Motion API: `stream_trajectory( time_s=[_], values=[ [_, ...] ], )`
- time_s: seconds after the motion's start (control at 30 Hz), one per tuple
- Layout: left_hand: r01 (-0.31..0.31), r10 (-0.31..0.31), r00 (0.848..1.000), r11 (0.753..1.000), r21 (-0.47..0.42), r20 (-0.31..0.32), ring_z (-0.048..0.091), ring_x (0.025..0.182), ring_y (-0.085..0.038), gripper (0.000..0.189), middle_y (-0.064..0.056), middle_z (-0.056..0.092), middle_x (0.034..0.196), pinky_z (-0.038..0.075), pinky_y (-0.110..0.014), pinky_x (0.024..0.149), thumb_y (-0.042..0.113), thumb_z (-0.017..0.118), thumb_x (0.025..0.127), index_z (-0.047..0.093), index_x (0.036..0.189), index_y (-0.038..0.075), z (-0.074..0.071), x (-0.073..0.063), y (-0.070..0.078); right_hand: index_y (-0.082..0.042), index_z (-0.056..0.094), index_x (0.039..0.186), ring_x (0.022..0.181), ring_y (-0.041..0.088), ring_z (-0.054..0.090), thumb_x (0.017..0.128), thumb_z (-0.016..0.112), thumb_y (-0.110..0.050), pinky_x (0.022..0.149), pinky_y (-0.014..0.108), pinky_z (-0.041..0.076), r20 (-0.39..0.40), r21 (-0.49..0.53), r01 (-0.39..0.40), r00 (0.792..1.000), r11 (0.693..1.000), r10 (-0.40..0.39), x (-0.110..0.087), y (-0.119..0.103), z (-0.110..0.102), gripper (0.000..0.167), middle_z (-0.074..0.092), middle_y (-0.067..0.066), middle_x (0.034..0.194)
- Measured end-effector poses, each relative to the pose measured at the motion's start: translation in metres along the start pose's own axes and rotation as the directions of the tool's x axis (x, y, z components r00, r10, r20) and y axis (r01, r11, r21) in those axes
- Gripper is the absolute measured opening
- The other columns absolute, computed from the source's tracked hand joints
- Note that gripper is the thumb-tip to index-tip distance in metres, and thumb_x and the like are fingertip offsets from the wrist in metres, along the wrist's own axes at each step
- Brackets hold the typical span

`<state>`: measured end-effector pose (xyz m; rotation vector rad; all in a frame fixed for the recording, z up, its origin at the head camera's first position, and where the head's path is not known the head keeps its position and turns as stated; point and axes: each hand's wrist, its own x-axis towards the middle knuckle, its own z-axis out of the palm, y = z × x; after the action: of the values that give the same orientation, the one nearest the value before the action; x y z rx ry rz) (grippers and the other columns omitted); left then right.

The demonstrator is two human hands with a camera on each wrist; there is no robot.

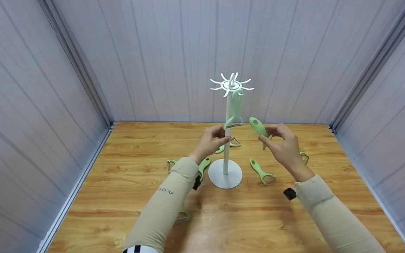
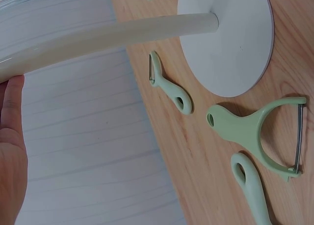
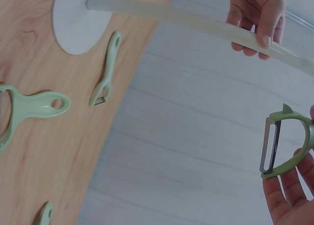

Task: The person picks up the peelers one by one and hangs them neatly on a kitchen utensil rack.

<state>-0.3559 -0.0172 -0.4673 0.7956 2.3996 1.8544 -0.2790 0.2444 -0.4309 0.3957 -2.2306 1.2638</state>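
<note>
My left hand [image 1: 210, 143] grips the pole of a white hook stand [image 1: 226, 160] partway up; the right wrist view shows its thumb and fingers round the pole. A pale green peeler [image 1: 236, 105] hangs from a hook at the stand's top, blade end down. To the right of the pole, my right hand [image 1: 284, 144] pinches another green peeler [image 1: 258, 126], its holed handle end pointing up and left. That peeler's blade [image 3: 271, 145] shows in the right wrist view, beside the fingers.
Several green peelers lie around the round white base [image 1: 216, 179], one right of it [image 1: 260, 172] and one behind the pole [image 1: 236, 143]. Others are partly covered by the arms. The wooden tabletop [image 1: 135, 168] is enclosed by pale panels [image 1: 160, 63] at the back and sides.
</note>
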Motion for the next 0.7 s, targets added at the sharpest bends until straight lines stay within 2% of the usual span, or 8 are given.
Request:
stream_trajectory(
  time_s=[0.17,0.33,0.57,0.7],
  values=[
    [0.009,-0.009,1.000,1.000,0.006,0.003,0.067,0.092,-0.012,0.015,-0.015,0.077,0.104,0.057,-0.027,0.082,0.006,0.077,0.101,0.074,0.112,-0.003,0.000,0.000,0.000,0.002,0.076,0.117,0.097,-0.002,0.062,0.093,0.086,-0.003,0.095,0.022,0.053,-0.031,-0.002,0.017,0.999,1.000,-0.017,0.006,-0.012,0.001,0.027,0.075,0.015,0.106],
    [0.011,-0.011,1.000,1.000,0.002,0.006,0.067,0.091,-0.013,0.016,-0.014,0.076,0.103,0.058,-0.028,0.082,0.005,0.075,0.101,0.074,0.114,-0.004,-0.001,0.000,-0.001,0.005,0.074,0.118,0.097,-0.002,0.063,0.092,0.086,-0.002,0.095,0.022,0.054,-0.053,0.018,0.030,0.998,0.999,-0.029,0.014,-0.023,0.002,0.029,0.074,0.017,0.107],
    [0.009,-0.009,1.000,1.000,0.005,0.013,0.067,0.092,-0.013,0.016,-0.014,0.076,0.103,0.058,-0.028,0.082,0.007,0.076,0.101,0.073,0.114,-0.003,-0.001,0.000,-0.002,0.007,0.072,0.118,0.098,0.001,0.064,0.093,0.085,-0.001,0.096,0.029,0.057,-0.065,0.060,0.034,0.997,0.998,-0.030,0.024,-0.038,0.001,0.029,0.073,0.018,0.109],
    [0.008,-0.008,1.000,1.000,0.007,0.012,0.067,0.092,-0.013,0.015,-0.014,0.076,0.103,0.058,-0.028,0.082,0.007,0.076,0.101,0.074,0.113,-0.002,-0.001,0.000,-0.002,0.006,0.071,0.117,0.100,0.001,0.065,0.093,0.085,-0.001,0.098,0.024,0.056,-0.077,0.080,0.029,0.997,0.996,-0.022,0.030,-0.044,0.002,0.029,0.073,0.016,0.110]
  ],
)
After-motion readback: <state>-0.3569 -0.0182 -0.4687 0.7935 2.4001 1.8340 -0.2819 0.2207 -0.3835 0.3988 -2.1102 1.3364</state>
